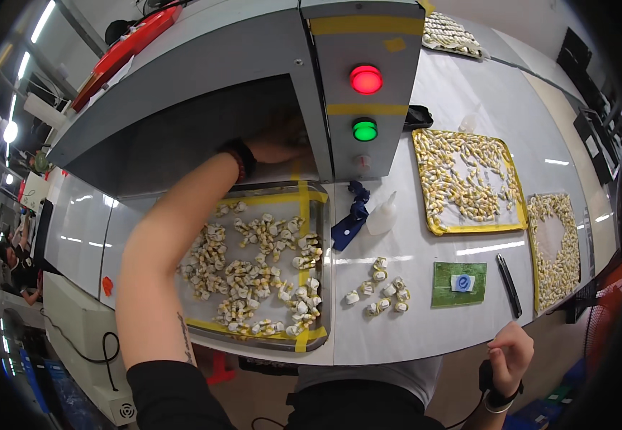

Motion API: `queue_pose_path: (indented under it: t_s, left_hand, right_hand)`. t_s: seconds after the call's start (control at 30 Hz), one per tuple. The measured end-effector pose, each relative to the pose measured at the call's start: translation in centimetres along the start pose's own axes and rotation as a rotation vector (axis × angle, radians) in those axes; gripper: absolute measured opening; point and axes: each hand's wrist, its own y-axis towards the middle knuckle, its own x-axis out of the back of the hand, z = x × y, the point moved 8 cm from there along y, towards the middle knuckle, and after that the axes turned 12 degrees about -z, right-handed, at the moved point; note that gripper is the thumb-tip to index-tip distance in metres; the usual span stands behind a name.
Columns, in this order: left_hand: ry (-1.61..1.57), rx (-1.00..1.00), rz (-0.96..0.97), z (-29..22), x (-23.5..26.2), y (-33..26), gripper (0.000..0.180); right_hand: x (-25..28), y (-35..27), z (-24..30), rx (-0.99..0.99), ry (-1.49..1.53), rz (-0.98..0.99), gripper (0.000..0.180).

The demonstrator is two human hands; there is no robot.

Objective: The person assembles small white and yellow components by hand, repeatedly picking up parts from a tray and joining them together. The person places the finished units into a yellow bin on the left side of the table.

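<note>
My left arm reaches into the dark opening of a grey box-shaped machine [357,32]. My left hand [278,147] is in shadow beside the inner right wall, its fingers too dim to make out. Below the forearm lies a metal tray [316,337] edged with yellow tape, holding many small white-and-yellow parts [243,283]. My right hand [510,355] hangs at the table's front edge, fingers curled in with the thumb against them; nothing shows in it. Nearest to it is a black pen [509,285]. Several loose white-and-yellow parts [379,307] lie right of the tray.
A red light [366,79] and a green light [364,130] glow on the machine. On the table are a squeeze bottle [382,216], dark blue cloth [352,218], a green square pad [459,284], a yellow-edged tray [436,231] and another parts tray [556,251]. Another person [22,269] sits far left.
</note>
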Motion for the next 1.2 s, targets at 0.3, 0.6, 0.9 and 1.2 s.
queue_pose_path:
  t_s: [0.3, 0.6, 0.9, 1.2]
  left_hand:
    - [0.017, 0.057, -0.072, 2.6, 0.3, -2.5, 0.041]
    - [-0.076, 0.314, -0.03, 0.0, 3.4, -0.6, 0.039]
    - [-0.182, 0.066, 0.056, 0.9, 3.5, -0.4, 0.037]
    - [-0.069, -0.055, -0.114, -16.7, 6.5, -10.9, 0.017]
  right_hand:
    - [-1.3, 0.6, 1.0, 0.006, -0.005, 0.038, 0.018]
    - [-1.1, 0.7, 1.3, 0.022, -0.008, 0.019, 0.018]
    - [0.2, 0.3, 1.6, -0.002, -0.055, 0.008, 0.018]
    - [2.9, 4.8, 4.1, 0.272, -0.375, 0.04, 0.009]
